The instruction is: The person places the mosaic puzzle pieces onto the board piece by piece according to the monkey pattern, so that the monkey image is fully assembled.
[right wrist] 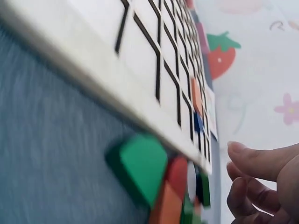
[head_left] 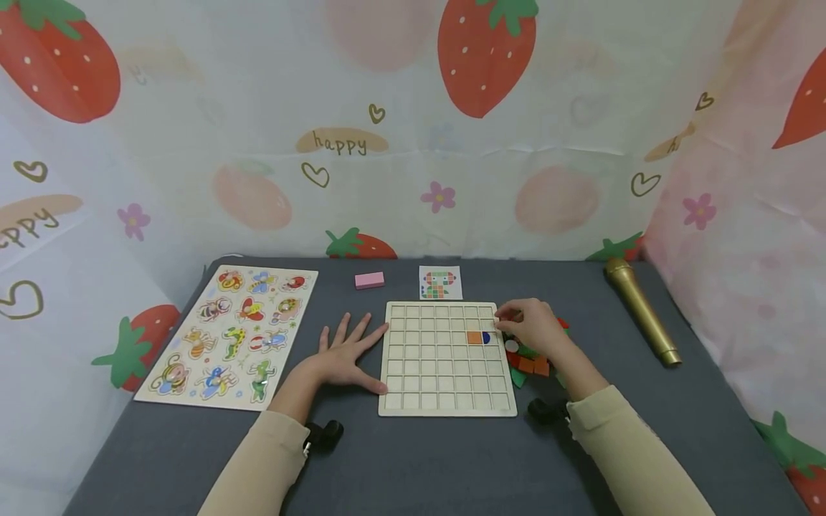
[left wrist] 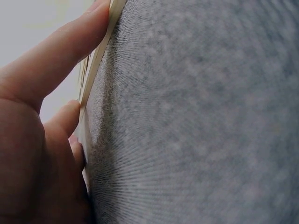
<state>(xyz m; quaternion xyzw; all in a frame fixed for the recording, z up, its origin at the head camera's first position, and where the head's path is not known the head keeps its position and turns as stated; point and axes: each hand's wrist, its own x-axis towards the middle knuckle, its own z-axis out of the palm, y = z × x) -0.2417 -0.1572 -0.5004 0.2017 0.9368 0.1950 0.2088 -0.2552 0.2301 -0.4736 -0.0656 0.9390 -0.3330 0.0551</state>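
A pale wooden grid board [head_left: 445, 367] lies flat on the table, holding an orange square tile [head_left: 474, 337] and, right beside it, a blue rounded tile [head_left: 486, 337]. My left hand [head_left: 345, 358] spreads its fingers at the board's left side, thumb and index fingertip touching its edge; the left wrist view shows the thumb [left wrist: 70, 51] against the rim. At the right edge is my right hand [head_left: 532, 328], fingers loosely bent, above a pile of coloured pieces [head_left: 529, 364]. In the right wrist view nothing shows between its thumb [right wrist: 257, 161] and fingers.
A white card with a coloured tile picture [head_left: 441, 283] and a pink block [head_left: 369, 280] lie behind the board. To the left is an insect puzzle board [head_left: 235, 337]; a gold cylinder [head_left: 642, 312] lies at the right. A printed cloth [head_left: 413, 193] hangs behind the table.
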